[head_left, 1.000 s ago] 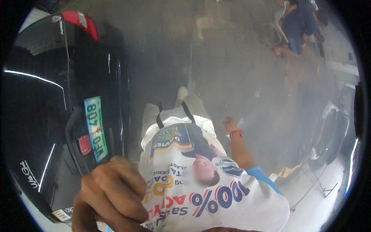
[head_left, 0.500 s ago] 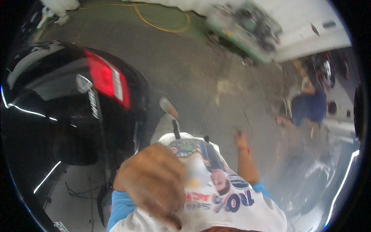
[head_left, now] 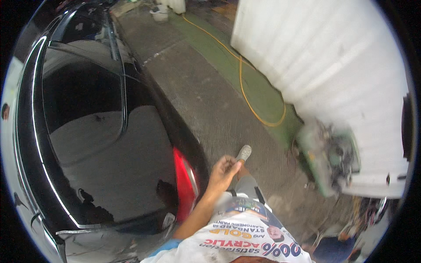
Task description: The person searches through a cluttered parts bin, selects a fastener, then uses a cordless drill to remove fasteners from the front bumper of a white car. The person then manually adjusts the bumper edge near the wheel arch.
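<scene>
My left hand [head_left: 224,172] is raised in front of my waist, its fingers curled inward. Whatever they hold, if anything, is hidden. The forearm comes up from the lower edge, out of a blue sleeve, over a white printed shirt [head_left: 245,236]. Close on the left stands a glossy black car [head_left: 101,127], its red tail light [head_left: 185,186] beside my forearm. The hand is apart from the car's body. My right hand is out of view. One foot in a light clog [head_left: 244,152] is set forward on the floor.
A yellow hose [head_left: 243,87] loops over the green floor strip [head_left: 263,101]. To the right, a green machine [head_left: 331,153], blurred, stands by a white sheet wall [head_left: 324,65]. A white bucket [head_left: 159,14] sits far ahead. Dark blue cloth [head_left: 335,250] shows at lower right.
My view has swung left, bringing more of the car's side into sight. My left hand has dropped from close to the camera to waist height. My right hand has left the view.
</scene>
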Motion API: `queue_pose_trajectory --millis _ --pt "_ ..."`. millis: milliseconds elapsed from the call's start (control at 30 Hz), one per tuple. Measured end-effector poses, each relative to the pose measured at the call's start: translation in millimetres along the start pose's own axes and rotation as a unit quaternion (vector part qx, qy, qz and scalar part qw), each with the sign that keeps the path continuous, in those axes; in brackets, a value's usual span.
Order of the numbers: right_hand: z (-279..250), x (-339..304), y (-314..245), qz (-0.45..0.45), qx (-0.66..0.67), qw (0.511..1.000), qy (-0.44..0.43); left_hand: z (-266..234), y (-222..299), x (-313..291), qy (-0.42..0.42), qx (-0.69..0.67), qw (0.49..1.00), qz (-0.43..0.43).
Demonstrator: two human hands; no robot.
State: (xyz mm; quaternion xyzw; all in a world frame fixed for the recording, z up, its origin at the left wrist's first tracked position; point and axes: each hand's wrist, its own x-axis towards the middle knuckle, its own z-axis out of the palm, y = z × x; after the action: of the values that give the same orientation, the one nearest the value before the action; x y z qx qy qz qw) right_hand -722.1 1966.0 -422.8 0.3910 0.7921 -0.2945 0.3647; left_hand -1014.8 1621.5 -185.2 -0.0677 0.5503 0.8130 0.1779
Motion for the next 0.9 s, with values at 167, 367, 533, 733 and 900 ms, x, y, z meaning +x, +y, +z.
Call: queue_pose_trajectory --millis 167,367,533,733,900 --pt "-142 146 -97 0.006 -0.116 0.993 -0.025 -19 26 142 0.163 -0.060 0.984 0.029" --pt "-485 348 -218 -0.152 -0.519 0.836 0.097 -63 109 288 0.254 -0.052 0.957 0.130" --pt "-473 333 -653 -0.378 -0.077 0.894 0.228 -99 253 348 0.383 0.088 0.901 0.184" --pt "-406 328 -920 -0.434 -0.123 0.873 0.184 -222 294 487 0.397 0.120 0.898 0.145" --pt "-340 355 -993 -0.294 -0.284 0.912 -0.014 -277 395 614 0.350 0.125 0.922 0.110"
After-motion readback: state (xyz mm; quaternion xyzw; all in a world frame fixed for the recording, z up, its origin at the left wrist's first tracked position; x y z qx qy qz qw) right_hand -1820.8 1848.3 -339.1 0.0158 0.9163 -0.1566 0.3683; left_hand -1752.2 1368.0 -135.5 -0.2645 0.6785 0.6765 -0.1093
